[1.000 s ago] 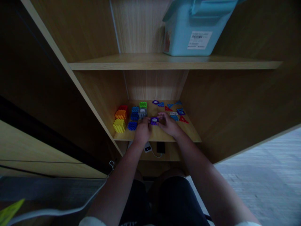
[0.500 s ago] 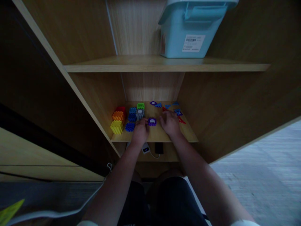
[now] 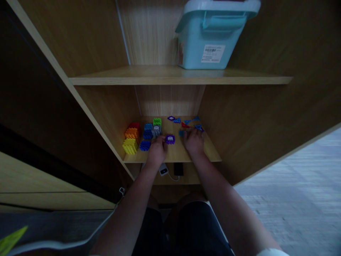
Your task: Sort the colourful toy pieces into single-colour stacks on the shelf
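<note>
My left hand (image 3: 157, 151) rests on the middle shelf with its fingers curled together. Its fingertips are beside a purple stack of notched plastic tiles (image 3: 170, 139) and just below a grey stack (image 3: 156, 131); whatever lies under them is hidden. My right hand (image 3: 194, 142) is bent over the right part of the shelf, fingers closed. A small teal plastic piece (image 3: 181, 133) sticks out at its left fingertips. Beyond that hand lie a red triangular piece (image 3: 185, 125) and a dark blue piece (image 3: 198, 127).
Yellow (image 3: 130, 146), orange (image 3: 132, 133) and red (image 3: 134, 126) stacks line the left wall. Blue stacks (image 3: 145, 145) and a green one (image 3: 157, 121) stand beside them. A lidded blue tub (image 3: 213, 42) sits on the upper shelf. Below are a white device (image 3: 163, 170) and a dark one (image 3: 178, 169).
My right hand has shifted slightly down, uncovering the red triangle behind it, and a teal piece now shows at its fingertips. The left hand stays near the purple stack. The view has shifted slightly.
</note>
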The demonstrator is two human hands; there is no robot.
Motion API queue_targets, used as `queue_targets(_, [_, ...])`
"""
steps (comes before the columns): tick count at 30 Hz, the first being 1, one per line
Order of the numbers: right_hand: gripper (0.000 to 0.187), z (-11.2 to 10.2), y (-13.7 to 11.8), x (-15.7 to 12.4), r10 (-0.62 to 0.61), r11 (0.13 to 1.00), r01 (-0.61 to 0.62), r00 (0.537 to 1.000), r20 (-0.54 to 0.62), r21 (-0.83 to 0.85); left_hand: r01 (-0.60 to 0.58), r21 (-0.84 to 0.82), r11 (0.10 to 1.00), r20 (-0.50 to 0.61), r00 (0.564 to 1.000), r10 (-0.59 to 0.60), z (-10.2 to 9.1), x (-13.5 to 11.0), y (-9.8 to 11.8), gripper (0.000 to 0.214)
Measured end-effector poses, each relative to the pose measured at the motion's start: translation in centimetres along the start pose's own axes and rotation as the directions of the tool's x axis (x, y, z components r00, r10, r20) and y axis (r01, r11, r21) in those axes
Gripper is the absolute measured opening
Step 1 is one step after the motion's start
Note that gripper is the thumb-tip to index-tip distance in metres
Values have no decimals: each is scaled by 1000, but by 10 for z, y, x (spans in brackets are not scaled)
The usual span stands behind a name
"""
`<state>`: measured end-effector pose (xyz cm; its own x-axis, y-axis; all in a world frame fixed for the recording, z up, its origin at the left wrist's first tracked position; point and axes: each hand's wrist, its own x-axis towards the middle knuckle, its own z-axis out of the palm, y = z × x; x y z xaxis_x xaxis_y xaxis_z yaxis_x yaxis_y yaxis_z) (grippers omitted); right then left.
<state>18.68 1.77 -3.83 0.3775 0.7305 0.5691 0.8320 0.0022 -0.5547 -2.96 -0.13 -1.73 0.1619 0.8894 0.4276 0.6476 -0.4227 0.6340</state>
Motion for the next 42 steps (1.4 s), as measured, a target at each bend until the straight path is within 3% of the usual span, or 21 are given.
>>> queue_targets(3, [55,3,1,0,116,991,-118,992,-40,-57,9,15,1000,1,1000,-9,0,0,0,28])
queue_targets(8, [70,12,7,6,177,978,-167,982,70,-121,-14,14,1000,-9,1000,14,0,-1,-2,28])
queue_targets(13, [70,13,31,28,129,986,-108,975,179,-127,-10,23,1000,-12,1000,11,0,0,-2,27])
queue_targets(19, [42,0,60,40,-46,974,92,975,216,-208,0,25,1000,-16,1000,0,1,1,-1,27])
queue_targets(22, [34,-7,62,39,-66,957,129,970,235,-261,-2,24,1000,-18,1000,2,1,0,-1,27])
queue_targets(26, [33,-16,57,37,18,916,80,971,239,-393,10,24,1000,-17,1000,-10,-1,-1,1,26])
queue_targets(29, [34,-21,50,38,-9,887,131,964,266,-443,7,24,1000,-10,1000,-7,-1,-1,1,26])
queue_targets(31, [38,-23,46,37,-18,891,127,969,247,-435,-2,34,999,-10,1000,3,0,-1,0,26])
queue_targets(36, [36,-20,42,34,83,945,-28,984,157,-325,-10,51,999,-16,1000,11,1,-1,-2,26])
queue_targets(42, [28,-25,44,37,69,995,-62,994,86,-81,-11,43,999,-33,999,13,3,-1,-4,26])
